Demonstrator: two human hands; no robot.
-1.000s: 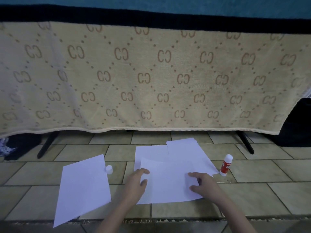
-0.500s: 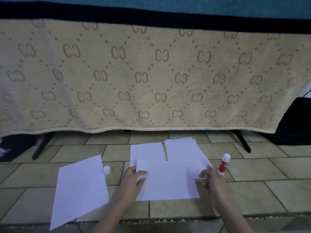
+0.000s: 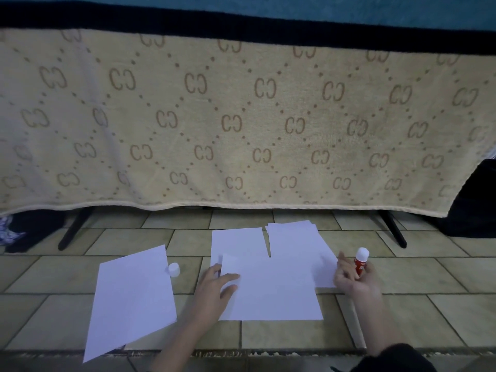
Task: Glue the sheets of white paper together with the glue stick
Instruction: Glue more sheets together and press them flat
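Note:
Several white paper sheets overlap on the tiled floor; the top sheet (image 3: 273,288) lies in front, with two more sheets (image 3: 292,237) peeking out behind it. My left hand (image 3: 214,288) presses flat on the top sheet's left edge. My right hand (image 3: 354,280) wraps around the red glue stick (image 3: 361,260), which stands upright at the sheets' right edge with its white glue tip exposed. The glue stick's white cap (image 3: 173,269) sits on the floor to the left. A separate white sheet (image 3: 131,299) lies tilted at the left.
A beige patterned blanket (image 3: 241,116) hangs over a black-legged stand (image 3: 72,229) right behind the sheets. Dark items sit at the far left (image 3: 24,229) and far right (image 3: 477,200). A carpet edge (image 3: 241,354) runs along the front.
My right hand slid off the top sheet to the right and closed around the glue stick. My left hand stayed on the sheet's left edge.

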